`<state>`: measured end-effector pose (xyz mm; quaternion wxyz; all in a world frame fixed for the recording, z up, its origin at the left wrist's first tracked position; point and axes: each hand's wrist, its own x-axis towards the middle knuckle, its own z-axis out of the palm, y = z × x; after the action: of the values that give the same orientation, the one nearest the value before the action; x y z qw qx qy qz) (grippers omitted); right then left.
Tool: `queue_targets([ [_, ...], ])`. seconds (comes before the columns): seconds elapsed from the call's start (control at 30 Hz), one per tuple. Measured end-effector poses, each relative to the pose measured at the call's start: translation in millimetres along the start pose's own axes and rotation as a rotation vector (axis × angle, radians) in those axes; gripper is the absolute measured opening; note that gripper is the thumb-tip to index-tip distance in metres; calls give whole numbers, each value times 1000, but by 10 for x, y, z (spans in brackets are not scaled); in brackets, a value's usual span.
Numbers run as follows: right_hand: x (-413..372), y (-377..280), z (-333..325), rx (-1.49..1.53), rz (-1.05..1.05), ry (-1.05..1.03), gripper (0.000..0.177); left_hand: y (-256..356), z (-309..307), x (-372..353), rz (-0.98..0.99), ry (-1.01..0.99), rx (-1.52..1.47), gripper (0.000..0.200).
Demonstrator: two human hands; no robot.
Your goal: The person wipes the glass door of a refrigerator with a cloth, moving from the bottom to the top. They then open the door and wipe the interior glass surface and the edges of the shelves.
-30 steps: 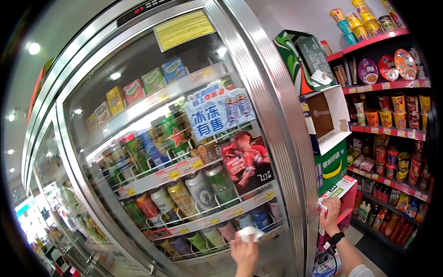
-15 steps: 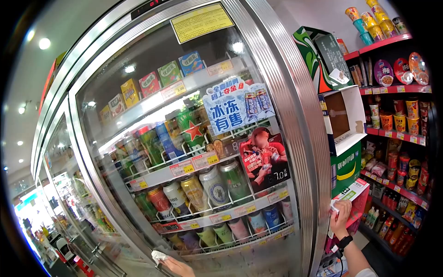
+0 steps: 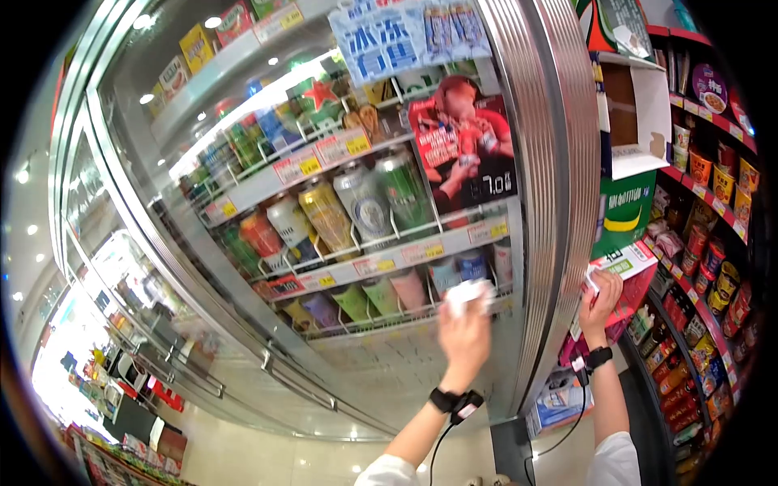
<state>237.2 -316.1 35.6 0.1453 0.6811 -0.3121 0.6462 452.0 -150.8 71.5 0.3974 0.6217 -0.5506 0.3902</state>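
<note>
- White crumpled cloth-like wad (image 3: 470,296): held at the fingertips of the bare left hand (image 3: 464,345), right of centre in the frame; it is blurred, and no long axis can be made out.
- The wad lies straight beyond the fingers, up the frame, in line with the forearm, which is slanted from bottom centre towards the upper right.
- Behind the wad is set the large clear glass cooler door (image 3: 389,364); whether the pane is touched cannot be told.
- The left-hand fingers appear closed on the wad, though their exact spread is lost to blur.
- By the bare right hand (image 3: 600,302), right of the frame's centre, a small white soft-looking piece (image 3: 592,281) is pinched, beside the pink cardboard box (image 3: 638,284).
- The pane is faced more nearly by the left hand; the ribbed silvery metal door post (image 3: 559,162) is between the two hands.
</note>
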Motion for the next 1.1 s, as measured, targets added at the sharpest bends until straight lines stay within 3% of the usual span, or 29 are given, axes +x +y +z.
queue_targets([
  [0.13, 16, 2, 8, 0, -13, -5, 24, 488, 384, -161, 70, -153, -176, 46],
  [0.2, 19, 1, 1, 1, -20, -6, 24, 506, 371, -175, 84, -166, -108, 42],
  [0.33, 10, 28, 7, -2, -34, -8, 23, 227, 209, -110, 219, -178, -2, 39],
  [0.4, 22, 18, -1, -11, -50, -14, 23, -13, 70, -163, 172, -206, 30, 39],
  [0.57, 15, 23, 21, -19, -63, 1, 22, -892, -517, -400, -53, -7, 218, 48],
  [0.63, 13, 34, 37, -15, -71, 12, 22, -1260, -770, -554, -215, 47, 337, 41],
  [0.77, 13, 35, 45, 5, -73, 15, 24, -1925, -1130, -862, -700, 380, 70, 45],
  [0.87, 17, 23, 42, 10, -74, 21, 24, -2372, -1312, -1286, -953, 383, -146, 50],
  [0.97, 10, 37, 47, -7, -71, 20, 23, -2346, -1230, -1277, -867, 437, -61, 51],
  [1.07, 9, 46, 58, 1, -72, 25, 23, -2073, -1123, -1023, -950, 480, -93, 51],
  [1.1, 19, 40, 53, 3, -76, 26, 23, -1969, -1087, -972, -962, 408, -140, 53],
])
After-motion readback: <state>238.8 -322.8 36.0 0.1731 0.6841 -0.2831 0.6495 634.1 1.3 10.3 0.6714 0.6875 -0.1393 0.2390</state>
